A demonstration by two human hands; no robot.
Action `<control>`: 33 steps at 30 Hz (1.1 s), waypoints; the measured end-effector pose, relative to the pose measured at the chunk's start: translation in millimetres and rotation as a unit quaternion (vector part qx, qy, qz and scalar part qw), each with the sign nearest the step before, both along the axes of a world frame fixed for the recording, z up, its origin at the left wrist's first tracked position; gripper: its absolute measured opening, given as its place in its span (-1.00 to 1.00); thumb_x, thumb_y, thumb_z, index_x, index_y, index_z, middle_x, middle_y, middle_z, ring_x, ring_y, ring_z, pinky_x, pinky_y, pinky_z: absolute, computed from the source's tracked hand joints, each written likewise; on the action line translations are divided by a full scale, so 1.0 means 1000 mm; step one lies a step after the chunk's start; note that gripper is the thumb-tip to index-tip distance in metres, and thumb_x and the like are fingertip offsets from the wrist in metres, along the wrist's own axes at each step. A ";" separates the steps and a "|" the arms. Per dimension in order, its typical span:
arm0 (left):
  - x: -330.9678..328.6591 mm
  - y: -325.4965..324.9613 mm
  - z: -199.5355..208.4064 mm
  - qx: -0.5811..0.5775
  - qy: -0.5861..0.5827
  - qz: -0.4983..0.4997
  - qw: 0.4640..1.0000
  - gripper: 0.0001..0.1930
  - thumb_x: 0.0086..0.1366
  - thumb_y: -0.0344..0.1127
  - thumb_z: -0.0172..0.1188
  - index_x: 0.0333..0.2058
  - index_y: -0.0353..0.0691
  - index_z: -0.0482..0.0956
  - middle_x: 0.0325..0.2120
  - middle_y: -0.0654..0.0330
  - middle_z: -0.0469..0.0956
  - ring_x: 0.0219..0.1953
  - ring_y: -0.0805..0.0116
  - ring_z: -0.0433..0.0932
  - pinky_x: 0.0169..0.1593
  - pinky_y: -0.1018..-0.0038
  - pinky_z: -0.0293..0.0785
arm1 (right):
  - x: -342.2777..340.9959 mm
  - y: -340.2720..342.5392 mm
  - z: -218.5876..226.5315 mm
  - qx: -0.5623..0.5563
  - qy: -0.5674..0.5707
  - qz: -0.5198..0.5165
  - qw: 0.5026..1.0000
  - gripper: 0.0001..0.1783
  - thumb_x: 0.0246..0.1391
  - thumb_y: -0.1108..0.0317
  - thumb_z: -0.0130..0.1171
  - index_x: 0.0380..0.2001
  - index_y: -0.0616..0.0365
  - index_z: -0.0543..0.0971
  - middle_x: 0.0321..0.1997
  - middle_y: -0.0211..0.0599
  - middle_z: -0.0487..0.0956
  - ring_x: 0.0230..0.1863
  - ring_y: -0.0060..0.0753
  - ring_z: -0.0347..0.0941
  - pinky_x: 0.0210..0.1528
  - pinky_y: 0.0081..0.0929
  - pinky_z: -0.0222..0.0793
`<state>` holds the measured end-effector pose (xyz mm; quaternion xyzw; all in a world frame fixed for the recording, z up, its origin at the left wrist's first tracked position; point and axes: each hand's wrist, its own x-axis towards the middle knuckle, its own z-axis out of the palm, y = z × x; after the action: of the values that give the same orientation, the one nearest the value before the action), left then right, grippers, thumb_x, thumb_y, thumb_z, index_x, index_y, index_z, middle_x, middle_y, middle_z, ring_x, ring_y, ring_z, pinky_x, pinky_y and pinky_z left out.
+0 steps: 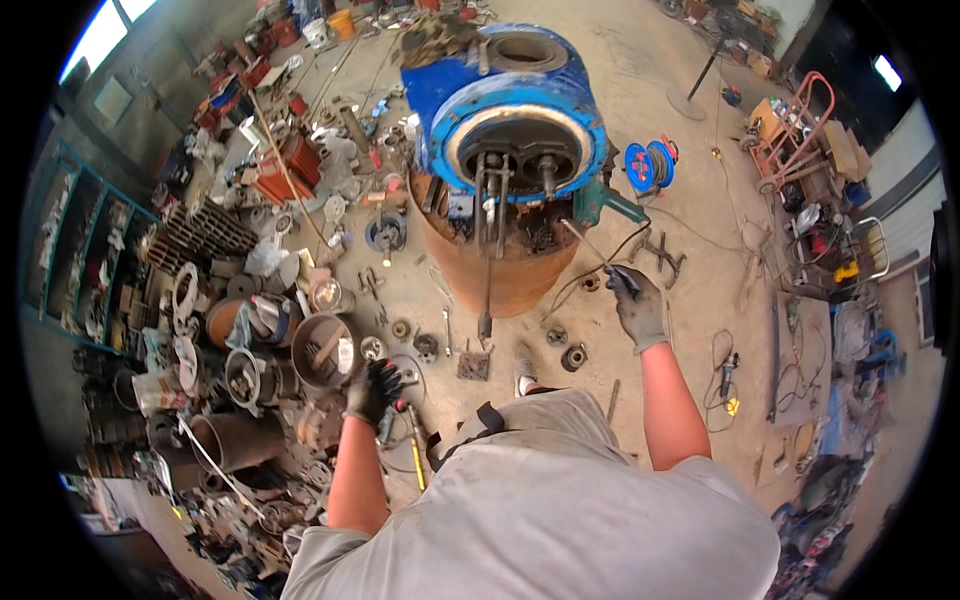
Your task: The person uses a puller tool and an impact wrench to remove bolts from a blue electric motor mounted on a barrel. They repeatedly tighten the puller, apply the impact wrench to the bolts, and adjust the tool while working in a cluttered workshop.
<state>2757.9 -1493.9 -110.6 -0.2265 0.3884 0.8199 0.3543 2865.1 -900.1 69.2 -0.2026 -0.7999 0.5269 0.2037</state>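
Note:
In front of me a large blue cast housing (pixel 440 98) lies on a rusty drum (pixel 465 262), its round opening facing me. Metal shafts show inside the opening, and a long bar (pixel 486 285) sticks out toward me over the drum's rim. My gloved right hand (pixel 638 305), to the right of the drum, is closed round a slim metal rod (pixel 583 238) that points up and left at the drum. Beside the drum's right edge is a green power tool (pixel 612 204). My gloved left hand (pixel 373 391) hangs low on the left with fingers apart, apparently holding nothing.
Metal parts and round containers (pixel 325 350) crowd the left floor. Below the drum lie a wrench (pixel 447 330), a square plate (pixel 474 365) and ring-shaped parts (pixel 574 357). A blue cable reel (pixel 650 166) stands on the right, with a red hand truck (pixel 800 135) beyond.

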 end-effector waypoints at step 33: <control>-0.034 0.308 0.208 -0.176 0.156 -0.154 0.960 -0.53 0.67 -0.02 -0.09 0.33 -0.17 0.48 -0.08 0.18 0.69 -0.30 0.43 0.66 -0.31 0.56 0.52 | -0.165 0.095 0.046 0.345 0.039 0.160 0.924 -0.65 0.07 0.34 0.41 -0.02 -0.07 0.77 0.02 -0.17 0.65 0.11 0.05 0.54 0.19 0.04 0.44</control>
<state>2723.6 -1186.0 97.2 -0.0918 0.6075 0.6991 0.3657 2699.7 -805.5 114.8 0.0317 -0.9453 0.2520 0.2049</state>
